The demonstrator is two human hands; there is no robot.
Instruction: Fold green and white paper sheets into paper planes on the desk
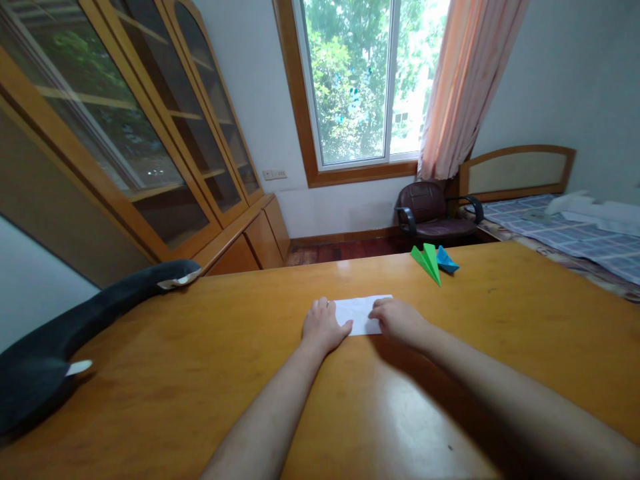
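A room in a home, shown by the bed, pink curtain and glass-fronted cabinet.

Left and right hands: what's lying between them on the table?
A white piece of paper lies on the table between the left hand and the right hand, as the head view shows.

The left hand covered the left end of the white paper; the right hand hid some of its right side. The dark curved object, cabinet and bed were cut off. The bench hid the chair's base.
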